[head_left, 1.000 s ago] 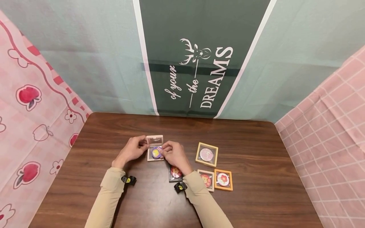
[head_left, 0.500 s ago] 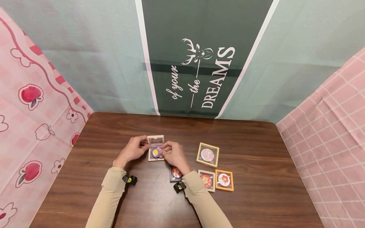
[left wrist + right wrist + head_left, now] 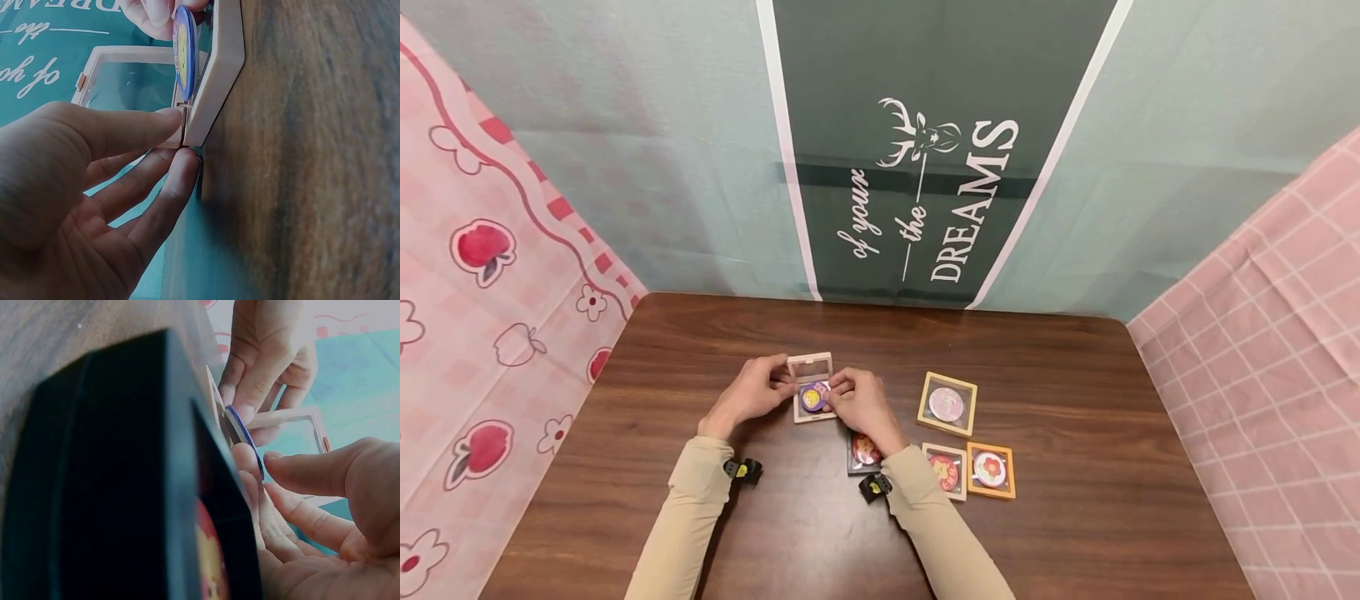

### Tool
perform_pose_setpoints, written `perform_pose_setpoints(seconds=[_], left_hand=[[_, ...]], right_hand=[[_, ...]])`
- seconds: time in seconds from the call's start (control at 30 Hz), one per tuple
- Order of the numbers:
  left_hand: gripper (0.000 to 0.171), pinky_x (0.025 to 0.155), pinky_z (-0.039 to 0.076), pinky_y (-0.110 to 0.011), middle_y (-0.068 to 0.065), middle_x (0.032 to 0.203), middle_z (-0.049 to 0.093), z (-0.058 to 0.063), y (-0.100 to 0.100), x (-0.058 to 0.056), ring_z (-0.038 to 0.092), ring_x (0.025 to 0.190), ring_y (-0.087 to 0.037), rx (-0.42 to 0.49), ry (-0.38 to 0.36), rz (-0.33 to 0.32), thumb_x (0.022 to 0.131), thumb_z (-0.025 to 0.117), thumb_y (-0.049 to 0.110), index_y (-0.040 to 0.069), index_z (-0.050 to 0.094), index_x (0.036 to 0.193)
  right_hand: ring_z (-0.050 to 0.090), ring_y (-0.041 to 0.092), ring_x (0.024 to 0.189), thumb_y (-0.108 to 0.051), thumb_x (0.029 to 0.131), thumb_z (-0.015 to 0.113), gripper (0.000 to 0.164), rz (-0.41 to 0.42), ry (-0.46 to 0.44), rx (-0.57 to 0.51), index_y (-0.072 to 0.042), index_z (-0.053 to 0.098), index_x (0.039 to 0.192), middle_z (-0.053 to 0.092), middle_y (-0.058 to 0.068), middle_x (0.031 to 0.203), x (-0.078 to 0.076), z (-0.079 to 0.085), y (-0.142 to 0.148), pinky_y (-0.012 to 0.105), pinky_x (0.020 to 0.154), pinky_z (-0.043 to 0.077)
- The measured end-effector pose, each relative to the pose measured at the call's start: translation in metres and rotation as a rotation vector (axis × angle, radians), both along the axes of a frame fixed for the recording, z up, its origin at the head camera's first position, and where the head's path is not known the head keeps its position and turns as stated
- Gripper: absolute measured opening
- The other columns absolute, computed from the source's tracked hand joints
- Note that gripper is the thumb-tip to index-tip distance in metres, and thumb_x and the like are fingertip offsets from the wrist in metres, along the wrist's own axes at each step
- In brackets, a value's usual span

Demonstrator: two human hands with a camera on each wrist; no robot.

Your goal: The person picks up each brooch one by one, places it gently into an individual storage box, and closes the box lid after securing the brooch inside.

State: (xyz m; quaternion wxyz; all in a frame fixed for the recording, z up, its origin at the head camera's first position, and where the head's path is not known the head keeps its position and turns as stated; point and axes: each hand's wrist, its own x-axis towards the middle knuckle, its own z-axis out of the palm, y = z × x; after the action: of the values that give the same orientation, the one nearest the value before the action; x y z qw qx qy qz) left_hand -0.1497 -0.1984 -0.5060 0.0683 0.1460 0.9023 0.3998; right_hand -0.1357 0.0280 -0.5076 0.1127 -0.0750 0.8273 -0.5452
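Observation:
A small pale pink display case (image 3: 814,417) stands on the table with its clear-windowed lid (image 3: 134,81) raised. My left hand (image 3: 757,388) pinches the case at its hinge corner, thumb on the inside edge and fingers behind. Inside the base sits a round purple-rimmed button badge (image 3: 812,397) with a yellow figure on it. My right hand (image 3: 856,404) holds the badge by its right edge between thumb and fingers. In the left wrist view the badge (image 3: 185,53) leans out from the base, its face turned toward the lid.
A black case (image 3: 857,467) with a red badge lies partly under my right wrist. Further right are a yellow case (image 3: 925,400), a pale pink case (image 3: 957,495) and an orange case (image 3: 1004,493), each holding a round badge. Fabric hangs behind the wooden table (image 3: 1075,400).
The pink case has shifted slightly right and turned a little, with both hands moving along with it. The badge stays in my right fingers, over the base.

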Motion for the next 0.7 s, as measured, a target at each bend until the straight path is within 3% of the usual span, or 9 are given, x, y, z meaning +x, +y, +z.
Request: perform_pose_setpoints(seconds=[0.4,0.7], left_hand=[[0.018,0.076,0.057,-0.028,-0.007,0.091,0.075,-0.001,0.001,-0.003,0.069,0.083,-0.015,0.015,-0.013,-0.01,0.091,0.082,0.003,0.008,0.065,0.089],[0.017,0.073,0.054,-0.026,-0.004,0.085,0.072,-0.001,0.002,-0.001,0.067,0.08,-0.013,0.006,-0.002,-0.006,0.091,0.081,0.003,0.009,0.065,0.089]], right_hand=[[0.079,0.02,0.072,-0.003,0.094,0.078,0.009,-0.001,-0.029,0.06,0.001,0.075,0.101,0.081,0.011,0.085,-0.001,0.008,0.003,0.017,0.06,0.052],[0.076,0.012,0.069,-0.005,0.093,0.08,0.009,-0.006,-0.013,0.104,0.0,0.075,0.099,0.08,0.008,0.084,0.002,0.012,0.006,0.02,0.063,0.054]])
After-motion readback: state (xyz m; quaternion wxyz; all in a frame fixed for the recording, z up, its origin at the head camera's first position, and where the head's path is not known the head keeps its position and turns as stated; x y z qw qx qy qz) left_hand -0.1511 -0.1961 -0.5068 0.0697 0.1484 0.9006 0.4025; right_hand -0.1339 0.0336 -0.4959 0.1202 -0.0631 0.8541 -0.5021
